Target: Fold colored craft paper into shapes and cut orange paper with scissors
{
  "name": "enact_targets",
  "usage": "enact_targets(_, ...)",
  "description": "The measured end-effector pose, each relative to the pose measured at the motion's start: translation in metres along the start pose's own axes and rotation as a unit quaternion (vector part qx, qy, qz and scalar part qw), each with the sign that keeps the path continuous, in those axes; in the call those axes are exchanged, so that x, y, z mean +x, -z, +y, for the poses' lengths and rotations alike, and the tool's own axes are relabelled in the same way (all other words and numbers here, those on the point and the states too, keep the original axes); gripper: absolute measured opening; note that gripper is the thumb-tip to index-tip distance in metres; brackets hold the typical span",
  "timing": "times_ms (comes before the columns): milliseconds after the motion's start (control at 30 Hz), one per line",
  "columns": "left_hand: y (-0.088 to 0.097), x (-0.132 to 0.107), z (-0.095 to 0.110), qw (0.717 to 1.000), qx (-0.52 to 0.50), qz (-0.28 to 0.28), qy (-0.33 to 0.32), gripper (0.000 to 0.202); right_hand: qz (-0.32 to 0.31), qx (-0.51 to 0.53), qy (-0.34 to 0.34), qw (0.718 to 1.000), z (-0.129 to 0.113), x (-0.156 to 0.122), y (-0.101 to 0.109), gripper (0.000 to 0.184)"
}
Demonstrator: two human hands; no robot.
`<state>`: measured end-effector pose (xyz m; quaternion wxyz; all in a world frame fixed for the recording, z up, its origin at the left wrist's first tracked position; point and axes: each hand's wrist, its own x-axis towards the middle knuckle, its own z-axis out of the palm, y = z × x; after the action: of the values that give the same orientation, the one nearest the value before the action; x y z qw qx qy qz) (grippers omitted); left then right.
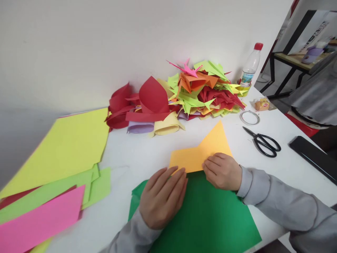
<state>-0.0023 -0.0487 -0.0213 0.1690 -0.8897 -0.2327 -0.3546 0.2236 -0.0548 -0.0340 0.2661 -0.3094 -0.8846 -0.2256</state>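
White table [147, 154]; green sheet [210, 218], paper stacks [60, 165], folded pile [200, 91] (multicoloured), scissors [263, 142], tape ring [249, 117], bottle [250, 66]

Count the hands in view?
2. The left hand lies flat on the green sheet, fingertips on the orange paper; the right hand presses that paper's lower right edge.

Folded orange paper [201, 151] lies flat, overlapping the green sheet [207, 214]
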Motion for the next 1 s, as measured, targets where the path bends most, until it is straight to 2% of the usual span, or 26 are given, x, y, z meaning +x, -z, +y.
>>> enact_targets(167, -0.007, -0.003, 0.009, 0.998, -0.034, -0.041, -0.044, 0.025, -0.005, 0.029, 0.023, 0.999, -0.014, 0.003, 0.000, 0.019)
enact_targets(433, -0.010, -0.004, 0.013, 0.997, -0.053, -0.033, -0.052, 0.024, -0.015, 0.033, 0.041, 0.998, -0.020, 0.006, 0.000, 0.021)
enact_targets(600, -0.004, -0.002, 0.001, 0.998, -0.037, -0.024, -0.051, 0.020, -0.011, 0.013, 0.022, 1.000, -0.006, 0.003, 0.002, 0.021)
enact_targets(800, 0.001, -0.001, -0.016, 0.999, -0.015, 0.000, -0.041, 0.018, 0.032, -0.027, -0.002, 0.999, 0.020, 0.001, 0.007, 0.019)
enact_targets(1000, 0.004, -0.002, -0.024, 0.998, -0.006, -0.003, -0.057, 0.019, 0.008, -0.037, -0.005, 0.999, 0.032, -0.001, 0.008, 0.023)
